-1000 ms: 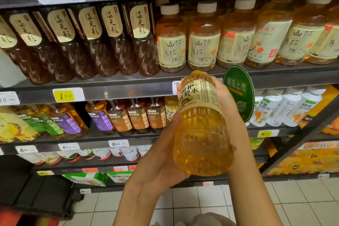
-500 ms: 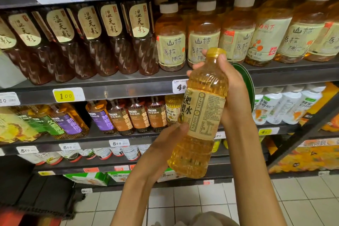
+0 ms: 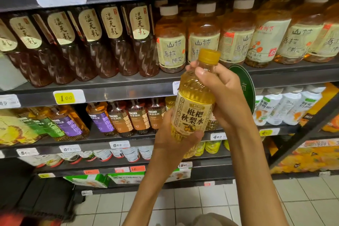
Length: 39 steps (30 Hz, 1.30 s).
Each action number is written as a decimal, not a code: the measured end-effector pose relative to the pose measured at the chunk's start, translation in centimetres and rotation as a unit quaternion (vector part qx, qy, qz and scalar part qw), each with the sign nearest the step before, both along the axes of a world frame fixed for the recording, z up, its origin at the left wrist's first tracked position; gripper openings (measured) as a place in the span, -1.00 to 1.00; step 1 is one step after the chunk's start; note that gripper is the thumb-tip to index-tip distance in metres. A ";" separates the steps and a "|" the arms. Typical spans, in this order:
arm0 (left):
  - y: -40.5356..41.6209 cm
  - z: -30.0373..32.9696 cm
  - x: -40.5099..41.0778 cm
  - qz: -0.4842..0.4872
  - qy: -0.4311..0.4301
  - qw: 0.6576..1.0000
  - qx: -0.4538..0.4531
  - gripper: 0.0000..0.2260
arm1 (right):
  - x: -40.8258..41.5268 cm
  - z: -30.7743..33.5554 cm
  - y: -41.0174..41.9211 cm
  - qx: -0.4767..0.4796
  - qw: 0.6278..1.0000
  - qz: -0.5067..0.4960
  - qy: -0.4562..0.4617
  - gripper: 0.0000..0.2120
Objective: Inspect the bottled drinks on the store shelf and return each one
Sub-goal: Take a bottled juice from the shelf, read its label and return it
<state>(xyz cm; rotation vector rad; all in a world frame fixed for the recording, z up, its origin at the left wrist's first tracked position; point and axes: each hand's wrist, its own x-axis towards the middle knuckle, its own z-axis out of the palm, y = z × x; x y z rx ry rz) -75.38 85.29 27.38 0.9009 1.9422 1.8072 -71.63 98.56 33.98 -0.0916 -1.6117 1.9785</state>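
Observation:
I hold a yellow drink bottle [image 3: 195,104] with a yellow cap and a beige label, nearly upright, in front of the store shelf [image 3: 117,91]. My left hand [image 3: 172,139] grips its lower part from below and behind. My right hand [image 3: 223,93] wraps round its shoulder and neck, thumb across the front. The label faces me. Matching yellow bottles [image 3: 169,102] stand on the middle shelf just behind it.
Dark brown bottles [image 3: 111,42] and amber bottles with white caps [image 3: 236,33] fill the upper shelf. Brown and purple labelled bottles [image 3: 126,117] and white bottles [image 3: 286,108] line the middle shelf. A round green sign [image 3: 245,86] juts out behind my right hand. Tiled floor lies below.
The bottle has swung from bottom-towards-me to nearly upright and turned so the label front faces me. My left hand moved up to grip its lower part.

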 end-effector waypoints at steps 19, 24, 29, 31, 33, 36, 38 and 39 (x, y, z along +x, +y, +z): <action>1.3 -0.7 -1.8 0.045 0.121 0.991 0.025 -0.31 | 2.3 1.8 0.2 0.281 0.933 0.181 0.133 -0.72; -0.3 -1.7 -2.5 -0.056 0.098 0.992 -0.053 -0.38 | 2.0 1.7 0.5 0.235 0.954 0.154 0.108 -0.76; -1.1 -2.4 -2.7 -0.145 -0.029 0.982 -0.115 -0.38 | 1.2 0.8 0.5 0.117 0.982 0.135 0.064 -0.72; -1.0 -2.7 -2.4 -0.166 -0.067 0.978 -0.107 -0.39 | 0.8 0.5 0.0 0.101 0.989 0.099 0.051 -0.71; -0.8 -2.5 -2.0 -0.158 -0.098 0.978 -0.092 -0.39 | 0.5 0.1 -0.5 0.087 0.994 0.046 0.046 -0.72; -0.6 -1.9 -1.8 -0.106 -0.087 0.986 -0.094 -0.26 | 0.0 0.0 -1.1 0.050 0.997 -0.037 0.038 -0.68; -0.4 -1.9 -1.7 -0.071 -0.084 0.990 -0.087 -0.19 | -0.2 0.1 -1.2 0.029 0.997 -0.061 0.031 -0.68; -0.4 -1.9 -1.6 -0.055 -0.093 0.991 -0.078 -0.17 | -0.3 0.2 -1.2 0.022 0.998 -0.058 0.026 -0.68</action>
